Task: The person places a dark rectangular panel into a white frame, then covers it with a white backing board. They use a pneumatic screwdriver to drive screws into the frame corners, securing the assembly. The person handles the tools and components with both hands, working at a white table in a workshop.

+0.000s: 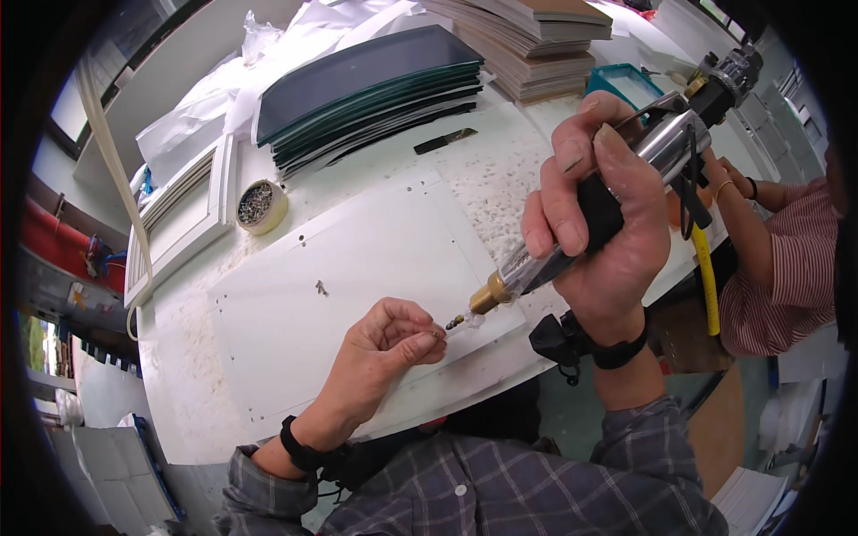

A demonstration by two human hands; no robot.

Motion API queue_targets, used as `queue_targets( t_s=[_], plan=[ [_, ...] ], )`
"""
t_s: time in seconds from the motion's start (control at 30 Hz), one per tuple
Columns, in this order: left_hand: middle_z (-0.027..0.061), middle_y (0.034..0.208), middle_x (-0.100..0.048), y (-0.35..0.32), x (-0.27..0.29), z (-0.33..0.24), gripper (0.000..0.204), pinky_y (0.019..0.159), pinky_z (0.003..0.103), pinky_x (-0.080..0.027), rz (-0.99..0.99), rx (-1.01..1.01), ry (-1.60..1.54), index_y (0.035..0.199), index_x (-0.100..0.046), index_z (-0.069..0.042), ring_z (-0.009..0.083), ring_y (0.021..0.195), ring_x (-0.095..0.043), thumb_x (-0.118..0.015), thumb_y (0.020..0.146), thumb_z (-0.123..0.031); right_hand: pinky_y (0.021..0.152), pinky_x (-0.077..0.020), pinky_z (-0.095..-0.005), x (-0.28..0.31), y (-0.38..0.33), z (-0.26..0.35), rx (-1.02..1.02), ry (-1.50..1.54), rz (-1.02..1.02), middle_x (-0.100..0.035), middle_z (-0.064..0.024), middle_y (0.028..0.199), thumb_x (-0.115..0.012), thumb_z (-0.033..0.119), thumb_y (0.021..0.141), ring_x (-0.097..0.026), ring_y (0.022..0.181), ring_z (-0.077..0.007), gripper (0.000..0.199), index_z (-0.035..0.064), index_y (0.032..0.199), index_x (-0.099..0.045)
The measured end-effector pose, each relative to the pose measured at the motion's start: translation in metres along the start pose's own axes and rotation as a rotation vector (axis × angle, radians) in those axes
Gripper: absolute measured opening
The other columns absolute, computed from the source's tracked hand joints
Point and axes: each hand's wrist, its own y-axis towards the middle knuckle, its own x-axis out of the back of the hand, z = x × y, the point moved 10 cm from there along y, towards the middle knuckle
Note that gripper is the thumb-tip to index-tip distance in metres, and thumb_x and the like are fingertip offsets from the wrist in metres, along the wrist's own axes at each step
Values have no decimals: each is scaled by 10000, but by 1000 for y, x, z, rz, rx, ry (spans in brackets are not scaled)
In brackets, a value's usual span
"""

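My right hand (617,214) is wrapped round a pneumatic screwdriver (663,147), which slants down to the left. Its brass-coloured nose and thin bit (458,320) point at the fingertips of my left hand (389,348). Thumb and forefinger of that left hand pinch a small screw (436,334) close to the bit's tip. Both hands are above a white panel (357,259) that lies flat on the table, with small holes and fasteners along its edges. A few loose screws (322,288) lie on the panel.
A round tub of screws (260,207) stands left of the panel. Behind are a dark glass stack (366,85), a knife (445,141), stacked boards (536,54) and a teal tray (626,87). White frames (183,214) lie at left. Another person in a striped top (778,268) works at right.
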Motion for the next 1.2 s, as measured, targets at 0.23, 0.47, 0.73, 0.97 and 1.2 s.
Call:
queue_targets(
  t_s=[0.23, 0.47, 0.73, 0.97, 1.2],
  plan=[
    [87, 1072, -704, 4, -5, 3, 195, 927, 337, -608, 11, 38, -39, 1183, -587, -35, 169, 996, -708, -676, 1018, -90, 463, -540, -301, 2, -1, -8, -5, -10, 4, -567, -46, 936, -454, 201, 1083, -487, 479, -78, 284, 14, 1293, -492],
    [84, 1057, -700, 4, -9, 3, 189, 908, 330, -601, 23, 70, -59, 1188, -583, -30, 169, 971, -702, -659, 1032, -105, 453, -535, -301, 4, -2, -12, -7, 6, 14, -572, -47, 931, -453, 198, 1083, -489, 477, -75, 276, 13, 1284, -493],
    [89, 1051, -696, 6, -10, 3, 170, 901, 322, -592, 22, 81, -55, 1186, -581, -32, 169, 954, -694, -636, 1047, -111, 453, -542, -303, 4, -2, -10, 15, 52, 58, -600, -67, 950, -454, 182, 1082, -501, 476, -81, 266, 3, 1275, -489],
    [86, 1064, -690, 6, -11, 2, 166, 906, 323, -596, 44, 78, -57, 1189, -582, -32, 162, 982, -689, -628, 1051, -112, 450, -542, -309, 2, -3, -10, 18, 65, 78, -594, -69, 950, -451, 182, 1086, -493, 478, -86, 274, 1, 1288, -486],
    [77, 1073, -682, 6, -12, 3, 169, 914, 320, -599, 49, 84, -49, 1191, -584, -35, 154, 996, -686, -630, 1051, -118, 450, -542, -309, 0, -2, -11, 22, 88, 106, -597, -72, 954, -449, 184, 1088, -498, 482, -88, 282, -1, 1298, -484]
  ],
)
